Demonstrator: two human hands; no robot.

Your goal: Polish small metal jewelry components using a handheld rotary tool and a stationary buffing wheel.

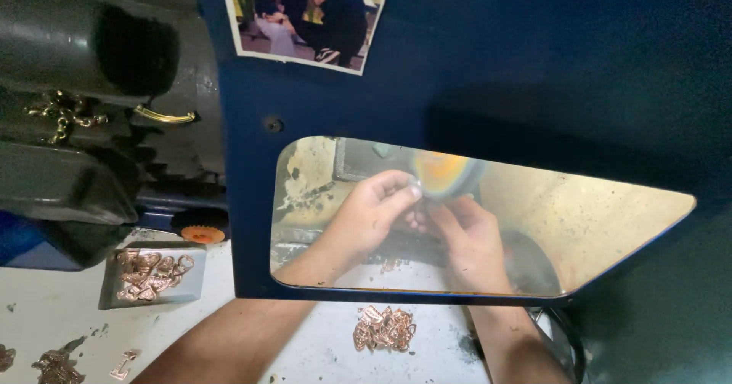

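Behind the window (610, 224) of a dark blue guard (534, 64), the left hand (366, 216) and right hand (469, 235) meet, fingers pinched together on a small piece (too small and hidden to identify) pressed against the spinning orange-yellow wheel (442, 172). The left fingertips (408, 193) sit just beside the wheel's edge; the right hand closes on the piece from below. Both forearms pass under the guard's lower edge.

On the white bench (46, 315) between the forearms lies a pile (383, 329) of copper-coloured parts. Further left, a grey tray (191, 281) holds more of them, with loose ones (57, 365) near the bench's front. A photo (305, 14) is stuck to the guard above.
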